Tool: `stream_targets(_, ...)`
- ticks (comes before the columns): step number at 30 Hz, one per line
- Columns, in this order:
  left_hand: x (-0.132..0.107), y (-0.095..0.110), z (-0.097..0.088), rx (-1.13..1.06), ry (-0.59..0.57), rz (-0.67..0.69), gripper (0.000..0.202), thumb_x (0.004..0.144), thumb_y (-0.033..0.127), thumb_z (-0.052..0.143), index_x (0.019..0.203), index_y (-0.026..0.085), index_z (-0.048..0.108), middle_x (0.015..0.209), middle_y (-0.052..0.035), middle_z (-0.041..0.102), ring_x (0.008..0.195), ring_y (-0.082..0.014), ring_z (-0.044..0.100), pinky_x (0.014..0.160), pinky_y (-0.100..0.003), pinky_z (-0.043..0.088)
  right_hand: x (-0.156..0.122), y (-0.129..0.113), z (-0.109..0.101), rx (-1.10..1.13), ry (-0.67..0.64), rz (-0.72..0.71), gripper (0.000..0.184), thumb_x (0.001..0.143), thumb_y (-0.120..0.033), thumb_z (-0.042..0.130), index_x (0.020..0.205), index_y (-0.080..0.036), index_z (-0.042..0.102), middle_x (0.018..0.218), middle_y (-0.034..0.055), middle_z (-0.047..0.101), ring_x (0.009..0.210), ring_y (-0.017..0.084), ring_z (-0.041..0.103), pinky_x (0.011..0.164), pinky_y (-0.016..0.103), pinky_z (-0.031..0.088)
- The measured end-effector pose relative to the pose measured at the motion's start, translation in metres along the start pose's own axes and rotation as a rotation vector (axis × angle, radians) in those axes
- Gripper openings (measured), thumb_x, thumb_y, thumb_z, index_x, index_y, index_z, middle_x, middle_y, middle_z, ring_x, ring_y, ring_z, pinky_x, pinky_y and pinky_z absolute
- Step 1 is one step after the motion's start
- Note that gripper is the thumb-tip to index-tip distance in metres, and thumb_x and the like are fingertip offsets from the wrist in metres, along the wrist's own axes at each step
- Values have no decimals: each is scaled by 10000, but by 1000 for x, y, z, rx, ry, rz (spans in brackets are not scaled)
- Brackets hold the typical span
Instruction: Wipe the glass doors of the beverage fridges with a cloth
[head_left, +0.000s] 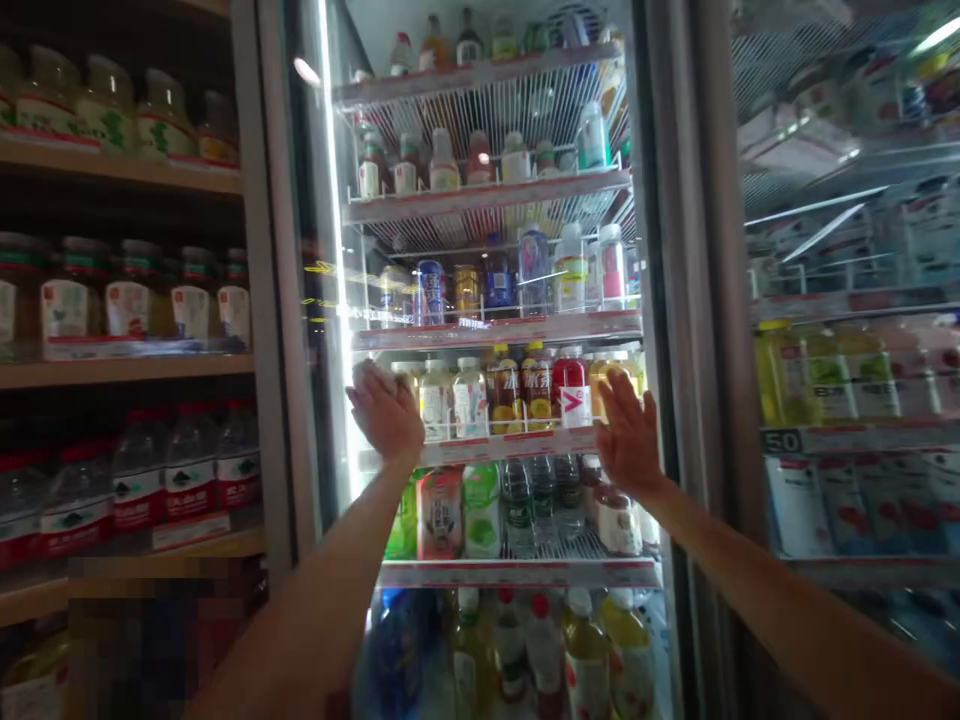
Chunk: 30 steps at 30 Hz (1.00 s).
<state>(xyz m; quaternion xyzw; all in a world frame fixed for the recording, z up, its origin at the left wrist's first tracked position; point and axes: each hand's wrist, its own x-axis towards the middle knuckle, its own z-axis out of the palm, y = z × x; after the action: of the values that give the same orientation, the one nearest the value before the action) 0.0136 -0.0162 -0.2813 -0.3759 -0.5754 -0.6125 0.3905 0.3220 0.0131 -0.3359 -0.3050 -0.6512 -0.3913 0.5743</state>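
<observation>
Cooler shelf [517, 445] holds bottles [525, 385] between left hand [386, 410], right hand [628, 430].

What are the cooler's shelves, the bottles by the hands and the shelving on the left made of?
Cooler shelves: white-coated metal wire, judging by the thin grid. Bottles between the left hand and right hand: probably clear plastic, glossy, with screw caps and printed labels. Left shelving: looks like wood, brown and matte; could be laminate.
</observation>
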Motion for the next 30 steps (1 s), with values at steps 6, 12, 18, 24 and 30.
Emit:
stream_targets(6, -36, 108, 26, -80, -193, 612, 532, 897, 384, 360, 1370, 140, 356, 1452, -124, 358, 1382, -281, 215, 1109, -485, 228, 21, 31, -30, -32, 94, 86, 589, 921, -283, 289, 1468, -264, 70, 1501, 70, 251, 1370, 246, 253, 1089, 507, 224)
stream_targets(12, -85, 214, 42, -135, -272, 1216, 498, 914, 357, 337, 1372, 163, 355, 1467, -32, 347, 1374, -236, 246, 1117, -448, 235, 34, 45, -42, -42, 145, 49, 572, 920, -265, 285, 1466, -255, 114, 1502, 69, 249, 1369, 245, 258, 1089, 495, 240)
stream_targets(18, 12, 208, 42, -112, -254, 879, 548, 908, 435, 331, 1399, 192, 317, 1474, -52, 332, 1382, -260, 220, 1115, -493, 210, 47, 68, -49, -43, 134, -5, 577, 923, -274, 286, 1467, -260, 94, 1503, 70, 246, 1365, 245, 267, 1073, 481, 309)
stream_targets(24, 73, 158, 29, -47, -104, 331, 542, 897, 325, 322, 1388, 97, 329, 1483, -120, 295, 1381, -309, 199, 1115, -532, 169, 91, 66, -19, -9, 70, -100, 585, 928, -285, 283, 1468, -253, 62, 1502, 49, 253, 1377, 202, 237, 1090, 424, 313)
stream_targets(30, 40, 205, 40, -93, -276, 980, 504, 910, 395, 331, 1367, 187, 374, 1469, -51, 342, 1386, -238, 211, 1133, -470, 152, 116, 54, 21, -94, 78, 24, 540, 931, -365, 254, 1449, -225, 190, 1481, 81, 301, 1383, 244, 214, 1087, 520, 232)
